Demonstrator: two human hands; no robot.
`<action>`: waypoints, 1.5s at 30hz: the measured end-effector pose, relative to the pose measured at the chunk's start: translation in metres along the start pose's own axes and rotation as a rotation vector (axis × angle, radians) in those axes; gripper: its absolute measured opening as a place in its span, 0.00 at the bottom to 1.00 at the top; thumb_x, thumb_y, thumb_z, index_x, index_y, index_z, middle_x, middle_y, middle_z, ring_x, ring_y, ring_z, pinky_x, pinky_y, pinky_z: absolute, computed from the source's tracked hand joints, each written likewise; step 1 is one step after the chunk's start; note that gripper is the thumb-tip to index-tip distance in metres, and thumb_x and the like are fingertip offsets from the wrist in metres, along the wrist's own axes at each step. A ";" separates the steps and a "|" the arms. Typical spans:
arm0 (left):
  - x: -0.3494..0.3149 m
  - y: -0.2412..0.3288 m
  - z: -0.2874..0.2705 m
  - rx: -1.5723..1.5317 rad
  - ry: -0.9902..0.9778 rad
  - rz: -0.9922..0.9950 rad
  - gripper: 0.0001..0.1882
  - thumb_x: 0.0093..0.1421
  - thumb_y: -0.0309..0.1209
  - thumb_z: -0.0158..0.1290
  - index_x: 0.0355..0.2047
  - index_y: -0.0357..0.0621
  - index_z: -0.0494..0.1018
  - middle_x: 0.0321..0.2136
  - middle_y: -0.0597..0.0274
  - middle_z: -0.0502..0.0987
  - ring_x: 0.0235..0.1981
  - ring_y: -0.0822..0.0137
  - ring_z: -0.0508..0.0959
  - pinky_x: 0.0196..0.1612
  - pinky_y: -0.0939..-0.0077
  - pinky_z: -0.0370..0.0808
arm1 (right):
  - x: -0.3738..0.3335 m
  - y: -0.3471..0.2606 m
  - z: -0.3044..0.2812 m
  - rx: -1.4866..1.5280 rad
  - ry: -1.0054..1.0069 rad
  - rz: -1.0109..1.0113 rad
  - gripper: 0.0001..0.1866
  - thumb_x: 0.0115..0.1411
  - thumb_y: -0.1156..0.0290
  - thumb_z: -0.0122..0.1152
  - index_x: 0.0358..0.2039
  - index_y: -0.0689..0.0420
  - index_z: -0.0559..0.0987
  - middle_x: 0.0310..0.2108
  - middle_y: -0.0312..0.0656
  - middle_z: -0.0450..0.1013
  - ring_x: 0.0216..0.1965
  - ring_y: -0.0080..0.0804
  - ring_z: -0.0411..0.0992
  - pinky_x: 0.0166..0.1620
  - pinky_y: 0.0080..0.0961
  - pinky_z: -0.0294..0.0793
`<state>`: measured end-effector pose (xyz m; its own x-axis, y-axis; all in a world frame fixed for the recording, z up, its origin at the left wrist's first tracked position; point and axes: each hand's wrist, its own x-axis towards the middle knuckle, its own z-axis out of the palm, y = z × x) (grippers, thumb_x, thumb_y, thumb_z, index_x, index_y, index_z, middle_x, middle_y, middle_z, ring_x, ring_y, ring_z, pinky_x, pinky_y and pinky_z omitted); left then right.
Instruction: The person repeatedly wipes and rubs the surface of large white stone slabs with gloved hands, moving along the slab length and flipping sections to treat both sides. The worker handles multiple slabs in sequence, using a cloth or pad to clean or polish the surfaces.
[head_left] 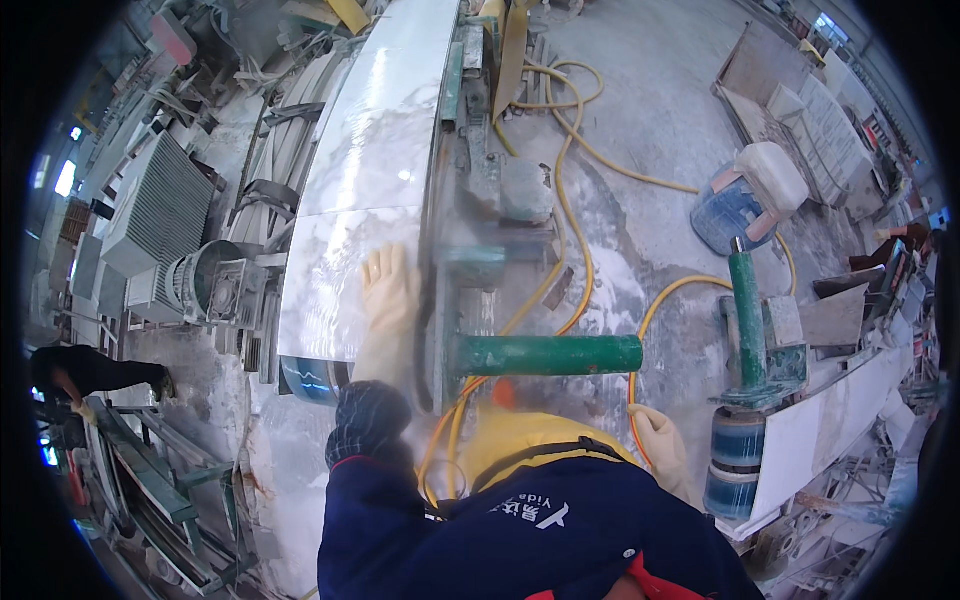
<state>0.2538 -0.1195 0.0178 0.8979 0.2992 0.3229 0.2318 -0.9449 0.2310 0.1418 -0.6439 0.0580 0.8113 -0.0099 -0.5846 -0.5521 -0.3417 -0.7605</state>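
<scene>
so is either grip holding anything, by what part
The left grip holds nothing, lying on the white slab. Whether the right grip holds the orange hose beside it cannot be told.

Grey workshop floor (pixel 645 125), soiled.
White residue (pixel 622 285) streaks it (chiefly right of centre); bright windows (pixel 66 179) show at far left.

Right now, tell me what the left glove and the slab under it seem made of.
White slab: polished stone or ceramic, judging by glossy reflections and cloudy grey veining. Left glove: probably rubber, smooth and cream, with no visible weave; exact type unclear.
</scene>
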 end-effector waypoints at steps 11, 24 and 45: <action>0.097 0.008 0.034 -0.090 0.153 -0.123 0.33 0.61 0.45 0.56 0.61 0.37 0.66 0.62 0.46 0.67 0.65 0.43 0.63 0.70 0.46 0.54 | -0.025 -0.062 0.045 -0.245 0.009 0.111 0.19 0.69 0.62 0.55 0.53 0.59 0.82 0.50 0.41 0.81 0.54 0.29 0.75 0.58 0.22 0.69; -0.086 -0.009 -0.061 -0.273 -0.022 -0.013 0.32 0.58 0.34 0.59 0.62 0.37 0.66 0.61 0.39 0.69 0.65 0.41 0.65 0.69 0.49 0.58 | 0.037 -0.084 0.066 -0.379 -0.168 -0.048 0.19 0.68 0.60 0.57 0.49 0.60 0.83 0.40 0.34 0.82 0.40 0.20 0.75 0.47 0.20 0.72; -0.029 -0.181 -0.066 0.110 -0.008 -0.323 0.25 0.68 0.35 0.48 0.60 0.30 0.64 0.54 0.37 0.74 0.52 0.38 0.72 0.58 0.53 0.67 | 0.033 -0.072 0.060 -0.340 -0.102 0.009 0.19 0.69 0.58 0.54 0.51 0.56 0.83 0.45 0.38 0.81 0.47 0.23 0.75 0.51 0.20 0.71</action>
<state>0.1609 0.0515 0.0275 0.7742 0.5849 0.2418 0.5434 -0.8102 0.2198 0.1967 -0.5636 0.0766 0.7738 0.0739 -0.6291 -0.4495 -0.6358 -0.6275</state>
